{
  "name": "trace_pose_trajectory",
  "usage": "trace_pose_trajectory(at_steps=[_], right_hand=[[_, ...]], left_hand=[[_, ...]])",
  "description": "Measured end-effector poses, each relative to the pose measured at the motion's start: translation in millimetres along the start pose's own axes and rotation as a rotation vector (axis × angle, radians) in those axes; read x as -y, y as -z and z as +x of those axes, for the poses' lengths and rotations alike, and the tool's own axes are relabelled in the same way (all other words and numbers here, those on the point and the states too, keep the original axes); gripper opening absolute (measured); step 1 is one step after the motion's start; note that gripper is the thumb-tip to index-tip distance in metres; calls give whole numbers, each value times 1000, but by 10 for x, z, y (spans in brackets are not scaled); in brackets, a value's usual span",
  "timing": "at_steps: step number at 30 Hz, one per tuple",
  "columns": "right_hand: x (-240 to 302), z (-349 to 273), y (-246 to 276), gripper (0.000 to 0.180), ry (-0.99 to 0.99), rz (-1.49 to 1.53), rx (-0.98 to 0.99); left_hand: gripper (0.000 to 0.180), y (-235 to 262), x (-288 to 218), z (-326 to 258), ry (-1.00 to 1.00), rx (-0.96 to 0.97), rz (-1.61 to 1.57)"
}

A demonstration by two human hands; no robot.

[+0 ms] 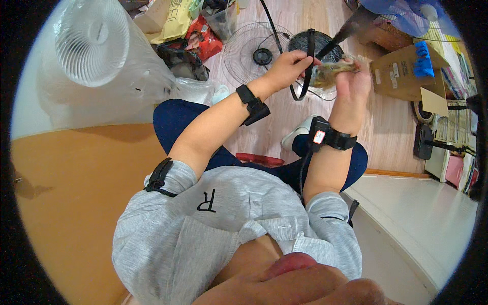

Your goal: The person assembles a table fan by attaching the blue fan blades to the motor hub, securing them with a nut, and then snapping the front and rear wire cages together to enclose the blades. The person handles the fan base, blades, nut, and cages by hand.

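Observation:
My right hand [353,84] is closed around a crinkled clear plastic bag [328,75] with brownish-yellow contents I cannot make out. From the other side, my left hand [288,70] reaches the same bag, its thumb and fingers pinched together at the bag's near end. A black flat strap [310,43] hangs in a loop across the left fingertips and partly hides them. Black bands are strapped round both wrists.
On the floor ahead lie a round wire fan guard [239,53] and a dark round grille [333,51]. A plastic-wrapped white fan [91,40] stands at left, near a red bag [203,40]. An open cardboard box [401,73] sits at right, beside a black pole [348,28].

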State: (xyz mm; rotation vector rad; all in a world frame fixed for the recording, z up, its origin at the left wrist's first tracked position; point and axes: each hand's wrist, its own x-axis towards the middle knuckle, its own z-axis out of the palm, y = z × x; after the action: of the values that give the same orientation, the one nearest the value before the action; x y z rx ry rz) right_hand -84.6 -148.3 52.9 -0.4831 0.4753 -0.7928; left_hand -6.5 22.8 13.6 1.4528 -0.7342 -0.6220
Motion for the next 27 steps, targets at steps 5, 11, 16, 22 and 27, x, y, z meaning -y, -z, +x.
trace_pose_trajectory(at_steps=[5,11,16,22,27], right_hand=[[-362,-338,-240,22,19,-27,310],[-558,-548,-310,36,643,-864,218],[-489,-531,-297,41,419,-815,255],[-126,-522,-186,34,1,-476,259],[-101,-540,-186,36,48,-413,281]], left_hand=[[29,-1,-35,-13,60,-6,78],[28,3,-104,-125,-22,-2,177],[27,-11,-253,-162,-126,34,322],[31,-11,-423,-183,20,46,275],[31,-48,-509,-210,52,-21,137]])
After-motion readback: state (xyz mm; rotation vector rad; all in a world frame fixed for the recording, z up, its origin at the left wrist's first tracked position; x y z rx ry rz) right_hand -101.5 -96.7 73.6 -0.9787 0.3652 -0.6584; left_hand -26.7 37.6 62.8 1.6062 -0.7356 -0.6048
